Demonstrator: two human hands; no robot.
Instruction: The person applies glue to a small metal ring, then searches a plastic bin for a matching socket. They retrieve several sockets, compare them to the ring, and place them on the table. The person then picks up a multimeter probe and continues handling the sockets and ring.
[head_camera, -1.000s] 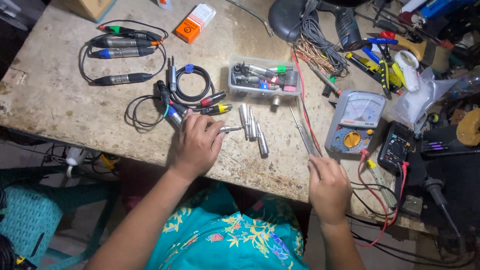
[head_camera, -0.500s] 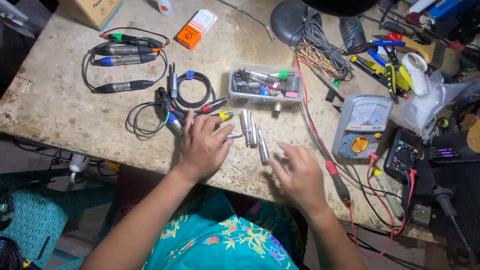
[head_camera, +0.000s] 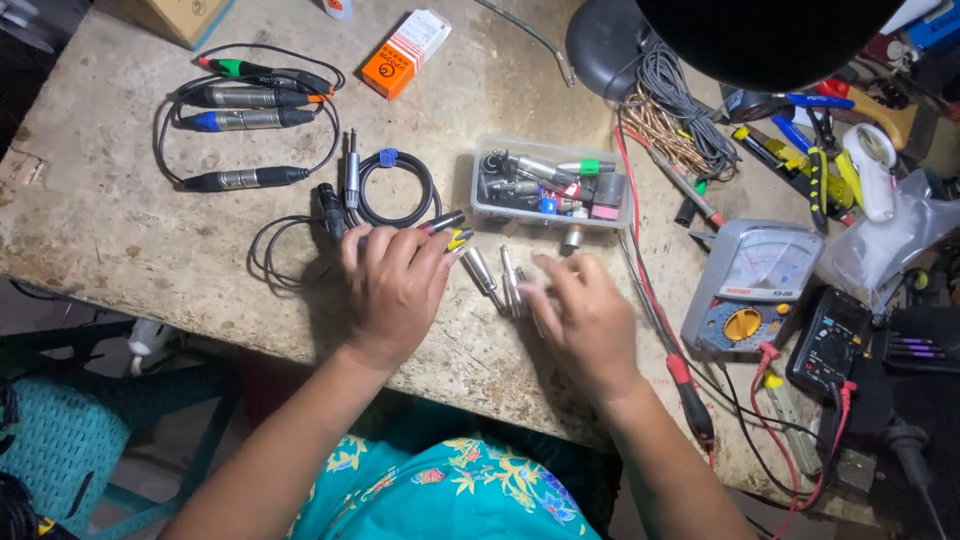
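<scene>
My left hand lies palm down on the worn tabletop, its fingers pressed over two cable plugs whose red and yellow ends stick out past the fingertips. A coiled black cable lies just beyond it. My right hand is blurred with motion, and its spread fingers reach over several loose metal jack plugs lying side by side between the hands. Just past these stands a clear plastic box full of connectors.
Black cables with metal connectors lie at the far left, with an orange box behind. An analog meter, a digital meter and a red probe sit on the right. Pliers and wires crowd the far right.
My right hand has swept left from the table's right edge by the meter to the loose metal plugs. My left hand has stayed on the cable plugs.
</scene>
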